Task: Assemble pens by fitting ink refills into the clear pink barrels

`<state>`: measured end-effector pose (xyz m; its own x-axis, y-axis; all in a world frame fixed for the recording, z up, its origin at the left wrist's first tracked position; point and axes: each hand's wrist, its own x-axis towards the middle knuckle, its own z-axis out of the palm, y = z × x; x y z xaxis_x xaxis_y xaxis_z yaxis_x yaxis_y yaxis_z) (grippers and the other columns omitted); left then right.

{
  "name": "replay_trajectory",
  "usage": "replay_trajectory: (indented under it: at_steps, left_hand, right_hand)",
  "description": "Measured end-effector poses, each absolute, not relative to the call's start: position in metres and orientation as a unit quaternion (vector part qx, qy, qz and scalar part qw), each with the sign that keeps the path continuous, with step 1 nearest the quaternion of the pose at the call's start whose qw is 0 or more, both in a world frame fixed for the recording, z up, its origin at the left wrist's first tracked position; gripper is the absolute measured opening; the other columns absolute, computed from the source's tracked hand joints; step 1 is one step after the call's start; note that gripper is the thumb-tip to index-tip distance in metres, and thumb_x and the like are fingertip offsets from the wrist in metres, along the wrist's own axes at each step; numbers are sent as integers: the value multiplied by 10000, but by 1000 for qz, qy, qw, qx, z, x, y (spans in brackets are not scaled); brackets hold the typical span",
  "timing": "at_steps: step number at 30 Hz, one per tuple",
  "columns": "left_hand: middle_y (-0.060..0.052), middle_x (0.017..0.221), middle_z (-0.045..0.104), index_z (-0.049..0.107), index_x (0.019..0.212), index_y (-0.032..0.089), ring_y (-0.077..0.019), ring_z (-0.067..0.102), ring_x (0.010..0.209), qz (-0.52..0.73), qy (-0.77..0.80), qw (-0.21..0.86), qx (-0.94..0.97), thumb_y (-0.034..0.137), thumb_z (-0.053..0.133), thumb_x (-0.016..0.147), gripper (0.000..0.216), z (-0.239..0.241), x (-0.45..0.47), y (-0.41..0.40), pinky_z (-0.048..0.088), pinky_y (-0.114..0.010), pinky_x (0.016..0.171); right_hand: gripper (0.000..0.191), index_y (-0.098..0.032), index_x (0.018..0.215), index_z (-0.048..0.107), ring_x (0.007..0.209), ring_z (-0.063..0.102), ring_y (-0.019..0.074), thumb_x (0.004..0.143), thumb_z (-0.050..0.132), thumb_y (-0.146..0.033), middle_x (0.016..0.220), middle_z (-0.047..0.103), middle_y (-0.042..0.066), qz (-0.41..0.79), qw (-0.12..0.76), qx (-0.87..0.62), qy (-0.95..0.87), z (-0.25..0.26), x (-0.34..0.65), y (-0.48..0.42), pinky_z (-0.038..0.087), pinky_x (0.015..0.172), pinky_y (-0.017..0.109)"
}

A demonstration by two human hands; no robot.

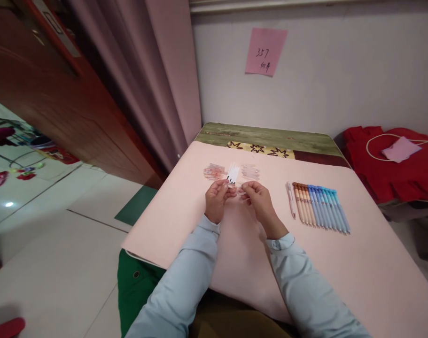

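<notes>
My left hand (218,199) and my right hand (259,199) meet over the middle of the table, fingertips pinched close together. Between them is a small translucent pen part (239,189), partly hidden by the fingers. Just beyond the hands lie white pen refills (233,172) with dark ends. To their left is a heap of clear, reddish-tinted pen parts (214,171). A smaller group of clear pen parts (250,172) lies on the right. Farther right, several pens (321,209) form a neat row, brown ones first, then blue; one whitish pen (291,200) lies at its left end.
A pale pink cover (185,206) lies over the table, leaving a green wood-look strip (270,133) at the back. A pink note (266,51) is on the wall. Left stand a curtain (164,61) and brown door (76,108); a red cloth-covered seat (386,164) is at right.
</notes>
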<state>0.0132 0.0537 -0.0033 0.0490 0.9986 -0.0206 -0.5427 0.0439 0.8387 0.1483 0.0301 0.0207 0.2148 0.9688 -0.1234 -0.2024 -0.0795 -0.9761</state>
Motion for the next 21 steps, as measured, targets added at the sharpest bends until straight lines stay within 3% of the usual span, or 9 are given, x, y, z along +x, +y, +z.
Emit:
replay_trajectory:
  at_steps: [4,10,15,21]
  left_hand:
    - [-72,818,742,637,959,139,-158,717,732,580,341,657,340,363,842,712,391,-3,15,53,576,-302,757]
    - [-96,856,760,572,921,153,-162,716,677,566,331,677,335,362,838,718,395,-2,15,52,578,-303,680]
    - [-70,803,754,601,1002,150,-150,700,643,568,326,673,345,342,857,691,446,2,14,50,566,-285,661]
    - [-65,761,745,641,922,146,-137,673,596,565,327,669,354,362,851,687,381,3,14,49,536,-259,596]
  right_hand:
    - [307,-188,862,613,584,606,130,770,676,-473,731,676,18,438,592,-546,-401,20,145,29,454,502,222]
    - [288,-187,920,641,619,635,141,856,618,-467,796,706,34,279,611,-580,-461,25,146,26,544,623,276]
    - [339,-182,897,639,517,595,125,862,613,-518,699,696,21,319,596,-575,-461,26,146,25,506,529,250]
    - [367,-191,826,623,448,537,110,853,608,-557,599,649,-8,346,579,-581,-455,26,148,26,451,475,229]
